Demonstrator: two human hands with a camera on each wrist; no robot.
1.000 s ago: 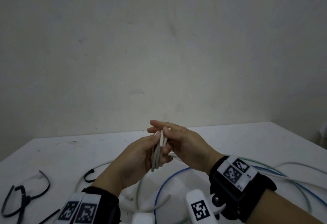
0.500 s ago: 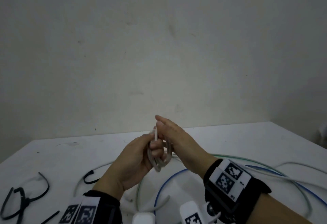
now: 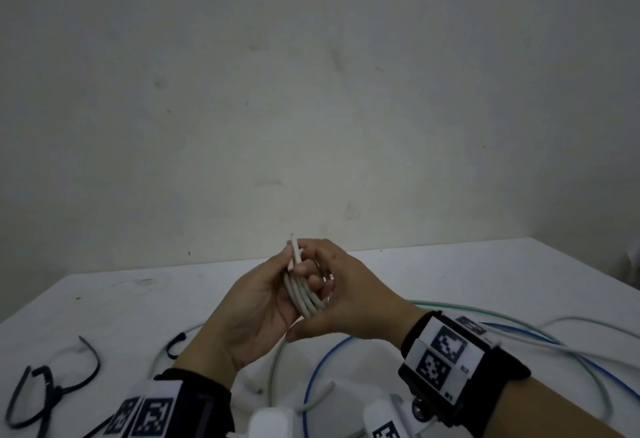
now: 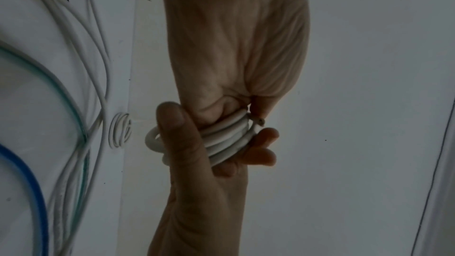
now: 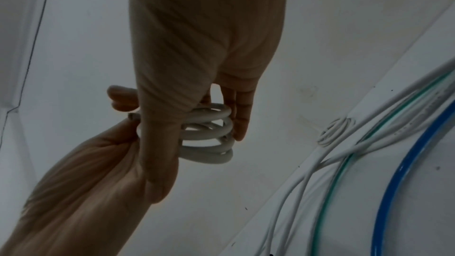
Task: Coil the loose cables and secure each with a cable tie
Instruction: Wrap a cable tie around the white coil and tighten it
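Above the bench (image 3: 450, 275), both your hands met on the small white coil (image 3: 304, 299): your left grip (image 3: 256, 309) pinched its stacked turns, loose end upright, while your right grip (image 3: 346, 299) curled round the far side; black ties (image 3: 52, 389) lay well leftward, nearer your left.

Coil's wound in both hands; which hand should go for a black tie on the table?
Probably the left hand. The black ties lie on its side of the table, and the right hand has fingers around the coil, so it could likely hold the coil alone.
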